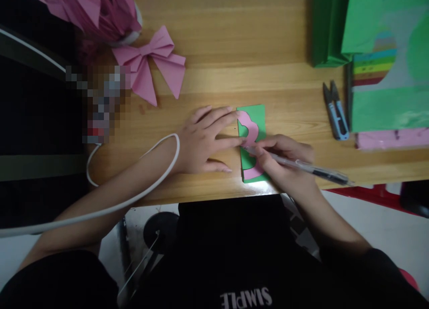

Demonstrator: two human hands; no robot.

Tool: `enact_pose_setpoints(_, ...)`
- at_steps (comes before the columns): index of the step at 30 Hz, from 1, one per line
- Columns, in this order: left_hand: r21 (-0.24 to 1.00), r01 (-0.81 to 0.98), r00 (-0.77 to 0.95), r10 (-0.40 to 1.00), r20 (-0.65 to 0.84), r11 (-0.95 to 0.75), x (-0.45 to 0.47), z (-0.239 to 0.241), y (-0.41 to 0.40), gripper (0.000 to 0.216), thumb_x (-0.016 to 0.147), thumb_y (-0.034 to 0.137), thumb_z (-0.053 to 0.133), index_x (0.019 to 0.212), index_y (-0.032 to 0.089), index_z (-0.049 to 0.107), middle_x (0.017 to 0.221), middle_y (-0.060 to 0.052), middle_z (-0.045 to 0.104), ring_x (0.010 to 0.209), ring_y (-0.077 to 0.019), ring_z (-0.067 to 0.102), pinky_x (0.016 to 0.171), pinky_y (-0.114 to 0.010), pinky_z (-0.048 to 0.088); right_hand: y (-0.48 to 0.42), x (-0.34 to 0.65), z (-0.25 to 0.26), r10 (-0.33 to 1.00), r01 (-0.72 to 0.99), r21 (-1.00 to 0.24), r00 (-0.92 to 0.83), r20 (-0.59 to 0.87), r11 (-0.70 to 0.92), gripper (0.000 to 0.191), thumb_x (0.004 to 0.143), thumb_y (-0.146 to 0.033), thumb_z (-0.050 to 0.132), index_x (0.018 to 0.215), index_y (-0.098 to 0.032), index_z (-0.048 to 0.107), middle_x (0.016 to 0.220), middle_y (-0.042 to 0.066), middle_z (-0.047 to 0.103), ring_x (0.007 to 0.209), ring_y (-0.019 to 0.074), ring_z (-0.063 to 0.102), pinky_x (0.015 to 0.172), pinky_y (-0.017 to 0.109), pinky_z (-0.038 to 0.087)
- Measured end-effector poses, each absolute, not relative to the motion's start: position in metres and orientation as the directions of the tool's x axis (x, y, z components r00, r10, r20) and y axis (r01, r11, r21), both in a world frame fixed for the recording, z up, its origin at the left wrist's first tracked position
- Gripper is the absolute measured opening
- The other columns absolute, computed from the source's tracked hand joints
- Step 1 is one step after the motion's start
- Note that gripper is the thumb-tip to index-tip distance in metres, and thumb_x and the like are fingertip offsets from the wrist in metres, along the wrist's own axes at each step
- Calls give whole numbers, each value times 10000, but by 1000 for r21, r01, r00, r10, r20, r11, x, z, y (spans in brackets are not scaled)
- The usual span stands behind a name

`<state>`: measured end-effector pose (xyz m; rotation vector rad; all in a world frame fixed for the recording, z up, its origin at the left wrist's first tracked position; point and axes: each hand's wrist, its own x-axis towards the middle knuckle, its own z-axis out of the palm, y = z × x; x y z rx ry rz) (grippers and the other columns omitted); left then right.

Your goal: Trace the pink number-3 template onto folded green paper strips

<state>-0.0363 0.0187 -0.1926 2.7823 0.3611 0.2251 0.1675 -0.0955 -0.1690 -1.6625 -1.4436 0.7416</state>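
Note:
A folded green paper [256, 110] lies near the table's front edge. On top of it rests a wavy pink paper piece [252, 131], part of which my right hand hides. My left hand [204, 141] lies flat with fingers spread, its fingertips touching the pink piece along the left side. Between thumb and fingers, my right hand [284, 159] grips a clear pen [306, 167]. The pen's tip points left, at the pink piece near my left index fingertip.
Blue-handled thread snips [337, 114] lie to the right, beside green paper stacks [382, 106]. A pink paper bow [147, 61] sits at back left, near a pink bundle [110, 14]. A white cable [147, 190] loops over my left forearm.

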Motion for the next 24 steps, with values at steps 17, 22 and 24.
enact_pose_setpoints(17,346,211,958,263,110,-914,-37,-194,19,624,930,681,459,1389,271,562,1597,-88,343,1466,-344,306,1184,-547,230,-95,170,-160,981,552,-831,186,45,-67,73,795,-236,676,722,-234,676,542,-47,641,420,83,515,410,221,379)
enact_pose_setpoints(22,400,221,956,279,92,-889,-37,-193,20,611,928,656,496,1395,267,559,1604,-77,333,1462,-350,308,1190,-558,213,-97,170,-158,976,553,-829,215,42,-86,84,779,-208,700,702,-231,677,519,-55,615,414,80,500,408,224,368)
enact_pose_setpoints(24,416,220,956,280,89,-883,-37,-193,20,614,919,654,516,1399,273,556,1605,-70,333,1460,-355,309,1192,-561,205,-98,171,-158,973,553,-827,226,33,-100,86,784,-211,705,705,-235,681,520,-56,609,416,83,496,416,232,375)
